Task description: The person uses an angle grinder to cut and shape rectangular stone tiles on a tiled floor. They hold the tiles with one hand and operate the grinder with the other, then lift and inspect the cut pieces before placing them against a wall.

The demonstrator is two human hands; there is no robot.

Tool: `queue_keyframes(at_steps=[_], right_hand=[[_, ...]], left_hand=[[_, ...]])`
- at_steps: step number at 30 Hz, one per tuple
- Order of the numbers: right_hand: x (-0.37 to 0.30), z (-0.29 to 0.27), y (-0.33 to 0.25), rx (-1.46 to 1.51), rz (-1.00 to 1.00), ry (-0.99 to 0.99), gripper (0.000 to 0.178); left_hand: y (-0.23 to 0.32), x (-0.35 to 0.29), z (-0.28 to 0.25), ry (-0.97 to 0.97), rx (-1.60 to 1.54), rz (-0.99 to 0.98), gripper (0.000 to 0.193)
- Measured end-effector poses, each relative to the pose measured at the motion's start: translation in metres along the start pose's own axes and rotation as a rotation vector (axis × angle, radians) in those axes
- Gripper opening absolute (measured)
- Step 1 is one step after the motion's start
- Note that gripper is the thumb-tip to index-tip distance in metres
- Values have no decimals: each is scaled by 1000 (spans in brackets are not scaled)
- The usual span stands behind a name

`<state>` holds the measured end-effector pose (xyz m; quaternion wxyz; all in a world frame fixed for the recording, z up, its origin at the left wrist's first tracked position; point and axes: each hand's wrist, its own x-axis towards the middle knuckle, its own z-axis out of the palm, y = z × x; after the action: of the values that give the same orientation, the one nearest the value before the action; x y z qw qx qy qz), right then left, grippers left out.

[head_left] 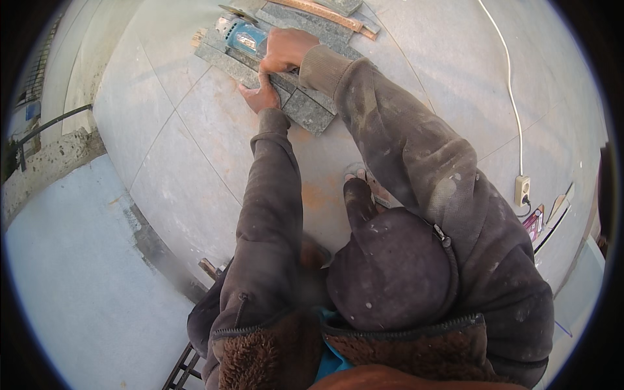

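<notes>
My right hand (290, 49) is wrapped round the body of a blue angle grinder (246, 38) at the top of the view. Its thin cutting disc (238, 12) points away from me, beyond the pale gear head. Just below and to the left, my left hand (261, 97) grips the near edge of a grey stone strip (229, 64), thumb on the left side; some of its fingers are hidden. More grey stone pieces (311, 114) lie beneath both hands, side by side. I cannot tell whether the disc touches the stone.
Orange-brown strips (330, 14) lie among stones at the far side. A white cable (509, 78) runs down the right to a socket block (522, 190) with a black plug. Large pale floor tiles (175, 156) border a lower light-blue surface (78, 260). My foot (357, 172) stands close to the stones.
</notes>
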<state>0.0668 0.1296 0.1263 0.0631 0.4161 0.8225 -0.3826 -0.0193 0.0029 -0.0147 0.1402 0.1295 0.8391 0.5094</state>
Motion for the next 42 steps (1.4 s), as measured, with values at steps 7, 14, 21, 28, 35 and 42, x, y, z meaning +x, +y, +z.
queue_keyframes(at_steps=[7,14,21,28,35,42], right_hand=[[2,5,8,12,-34,16,52],[-2,-5,-1,26,21,-54,41],[2,-3,-2,13,25,-53,42],[-1,-4,0,22,23,-39,40],[-9,-1,11,9,2,-48,42],[-22,-1,14,15,8,-2,52]], left_hand=[[-4,3,2,19,6,19,109],[1,0,1,28,42,5,112],[-4,3,1,21,83,14,111],[-1,0,3,29,27,9,107],[4,-1,0,14,46,7,104],[-5,4,4,38,12,7,102]])
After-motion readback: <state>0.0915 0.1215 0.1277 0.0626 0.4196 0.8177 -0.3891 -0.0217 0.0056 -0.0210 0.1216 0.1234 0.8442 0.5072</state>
